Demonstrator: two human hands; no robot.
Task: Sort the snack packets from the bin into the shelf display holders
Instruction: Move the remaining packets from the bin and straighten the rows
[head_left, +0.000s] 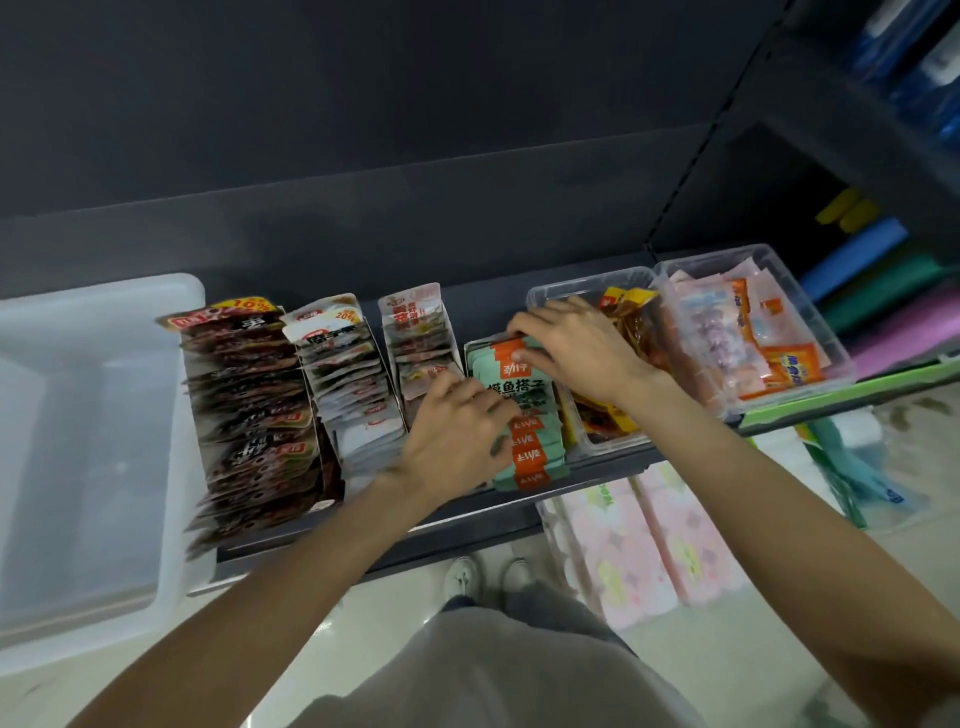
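Note:
A row of green and orange snack packets (524, 395) stands in a holder on the dark shelf (467, 512). My right hand (566, 345) pinches the back packets of that row, thumb on the front one. My left hand (454, 426) lies on the row's left side, fingers bent against the packets. A white plastic bin (88, 447) sits at the left end of the shelf and looks empty inside. Holders of dark brown packets (254, 415), white packets (350, 384) and pinkish packets (421, 345) stand left of my hands.
Two clear tubs sit to the right: one with brown and yellow packets (623, 332), one with pink and orange packets (753, 332). Pastel tissue packs (639, 551) lie on the floor under the shelf. My shoes (488, 574) stand by the shelf front.

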